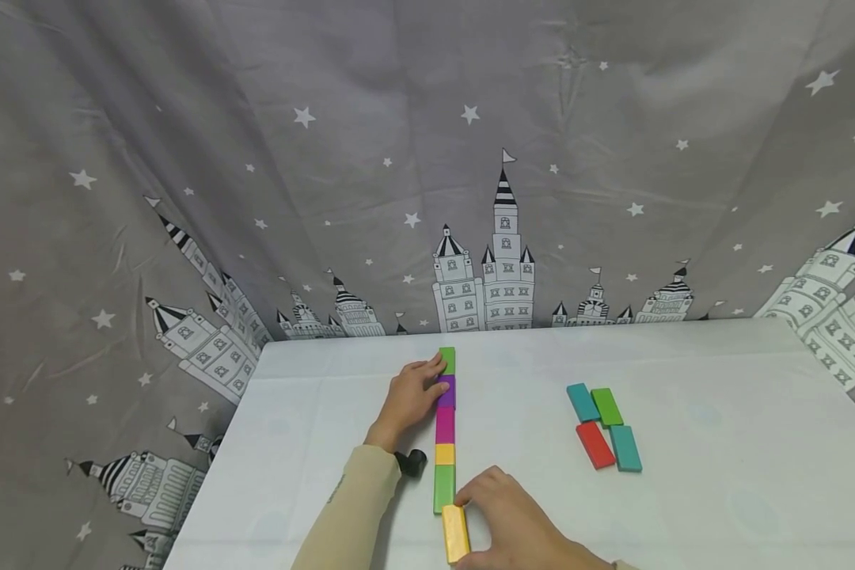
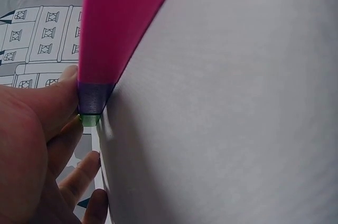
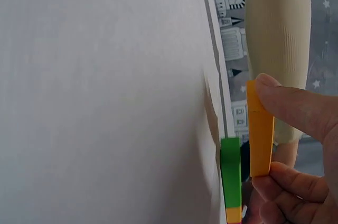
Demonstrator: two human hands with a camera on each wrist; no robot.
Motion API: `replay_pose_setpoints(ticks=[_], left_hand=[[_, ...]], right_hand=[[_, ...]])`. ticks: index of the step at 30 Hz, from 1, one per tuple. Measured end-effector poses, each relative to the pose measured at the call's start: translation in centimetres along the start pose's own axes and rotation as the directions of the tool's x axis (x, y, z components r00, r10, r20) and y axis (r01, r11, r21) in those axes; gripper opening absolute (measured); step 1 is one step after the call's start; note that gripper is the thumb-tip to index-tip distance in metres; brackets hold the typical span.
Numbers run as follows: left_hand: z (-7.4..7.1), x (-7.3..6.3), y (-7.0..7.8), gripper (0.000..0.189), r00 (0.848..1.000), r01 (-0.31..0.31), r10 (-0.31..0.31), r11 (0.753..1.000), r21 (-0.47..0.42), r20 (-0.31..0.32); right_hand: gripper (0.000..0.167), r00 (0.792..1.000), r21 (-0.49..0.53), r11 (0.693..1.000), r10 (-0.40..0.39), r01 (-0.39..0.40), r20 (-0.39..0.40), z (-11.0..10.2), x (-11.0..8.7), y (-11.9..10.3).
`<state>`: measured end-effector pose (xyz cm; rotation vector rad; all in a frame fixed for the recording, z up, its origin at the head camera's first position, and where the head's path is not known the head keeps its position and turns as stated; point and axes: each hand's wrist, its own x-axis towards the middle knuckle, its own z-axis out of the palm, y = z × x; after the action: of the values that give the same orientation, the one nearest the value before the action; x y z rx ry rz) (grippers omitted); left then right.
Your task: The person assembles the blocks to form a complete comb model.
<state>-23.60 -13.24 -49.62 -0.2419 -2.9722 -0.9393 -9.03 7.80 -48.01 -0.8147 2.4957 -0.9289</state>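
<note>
- Near the table's (image 1: 712,491) far edge, head view: left hand (image 1: 408,398), fingers apart, touches a green block (image 1: 450,361) and purple block (image 1: 449,395); farther from that edge, right hand (image 1: 513,518) pinches a yellow block (image 1: 455,532).
- Left wrist: thumb beside the purple block.
- Right wrist: yellow block gripped endwise.

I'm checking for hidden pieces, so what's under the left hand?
The left hand overlaps the edges of the farthest green block and the purple block, with white table around it. Its palm covers the spot beneath, so whether anything lies there cannot be seen.
</note>
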Motion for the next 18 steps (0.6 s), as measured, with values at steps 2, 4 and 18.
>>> replay_pose_setpoints(ticks=[2, 4, 18], left_hand=[[-0.01, 0.01, 0.02, 0.047, 1.0, 0.001, -0.001, 1.0, 0.001, -0.002], [-0.02, 0.01, 0.02, 0.046, 1.0, 0.0, 0.0, 1.0, 0.004, -0.004], [-0.06, 0.06, -0.18, 0.047, 1.0, 0.009, -0.009, 1.0, 0.002, -0.002]], right_hand=[[0.057, 1.0, -0.003, 1.0, -0.001, 0.001, 0.003, 0.28, 0.12, -0.14], [0.058, 1.0, -0.014, 1.0, -0.012, 0.012, -0.001, 0.56, 0.25, -0.22], [0.062, 0.999, -0.101, 0.993, -0.054, 0.054, 0.007, 0.66, 0.46, -0.78]])
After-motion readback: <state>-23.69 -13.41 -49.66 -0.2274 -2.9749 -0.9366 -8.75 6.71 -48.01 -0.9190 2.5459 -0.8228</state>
